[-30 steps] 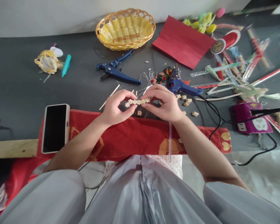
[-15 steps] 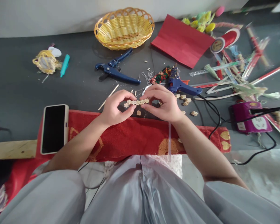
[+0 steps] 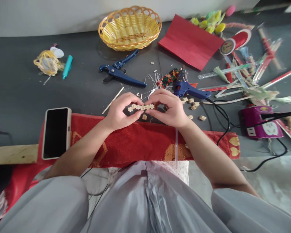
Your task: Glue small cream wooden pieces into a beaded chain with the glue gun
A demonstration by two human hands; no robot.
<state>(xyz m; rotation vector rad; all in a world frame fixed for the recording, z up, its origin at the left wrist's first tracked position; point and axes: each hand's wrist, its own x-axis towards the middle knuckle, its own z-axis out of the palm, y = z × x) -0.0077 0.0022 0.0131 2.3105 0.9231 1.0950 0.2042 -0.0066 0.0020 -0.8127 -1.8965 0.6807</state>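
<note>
Between my two hands I hold a short row of small pale flower-shaped pieces (image 3: 135, 107), joined side by side, above the edge of the red towel (image 3: 131, 142). My left hand (image 3: 121, 110) pinches its left part between thumb and fingers. My right hand (image 3: 169, 106) pinches the right part the same way. Just below the row lies one loose pale piece (image 3: 144, 117). More loose pieces (image 3: 195, 105) lie to the right of my right hand, by the blue glue gun (image 3: 190, 89). A thin pale stick (image 3: 113, 100) lies beside my left hand.
Behind my hands lie a blue cutter (image 3: 122, 76), a yellow wicker basket (image 3: 128, 47) and red paper (image 3: 190, 42). A phone (image 3: 55, 133) rests at the left. On the right are a purple power socket (image 3: 260, 123), black cables, a red ribbon spool (image 3: 237, 40) and scattered straws.
The row has shifted slightly left in my fingers, and my fingertips are a little closer together. The camera view has moved slightly. Everything on the table stays in place.
</note>
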